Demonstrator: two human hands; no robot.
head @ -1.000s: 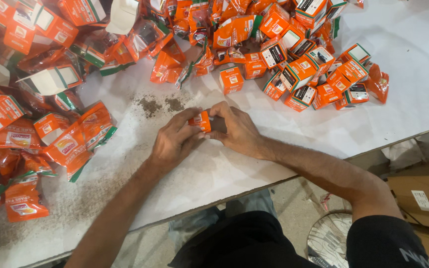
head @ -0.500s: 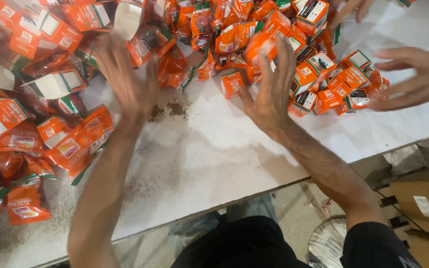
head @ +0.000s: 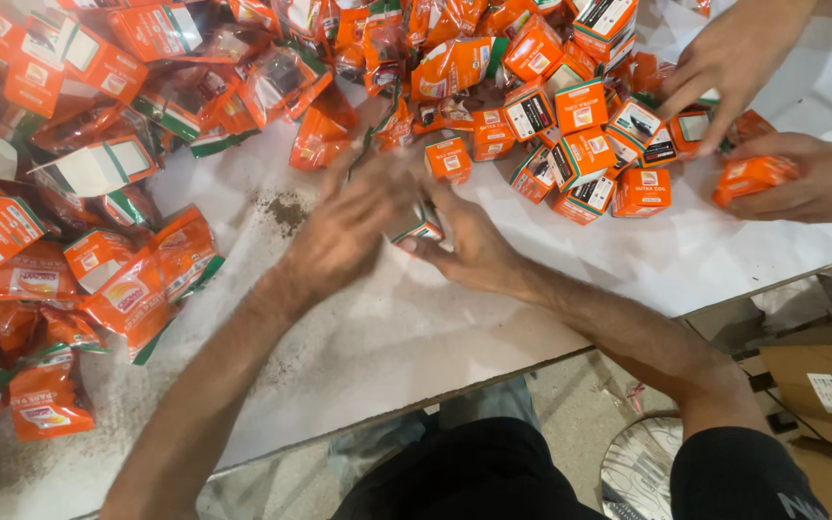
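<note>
My left hand (head: 344, 231) and my right hand (head: 474, 246) meet over the white table (head: 493, 318), both closed around one small orange and white box (head: 418, 225) held between them. The left hand is blurred with motion. Just beyond my hands lies a heap of similar small orange boxes (head: 580, 144) and, to the left, a pile of orange plastic pouches (head: 127, 279).
Another person's two hands (head: 753, 58) reach into the boxes at the far right; one of those hands (head: 811, 178) holds an orange box. Dark spilled powder (head: 286, 210) lies on the table. Cardboard cartons (head: 820, 385) and a round metal object (head: 639, 472) sit on the floor.
My hands were spread apart over the pile half a second ago; they have come back together near me, gripping one small box. The other person's hands have moved further into the boxes.
</note>
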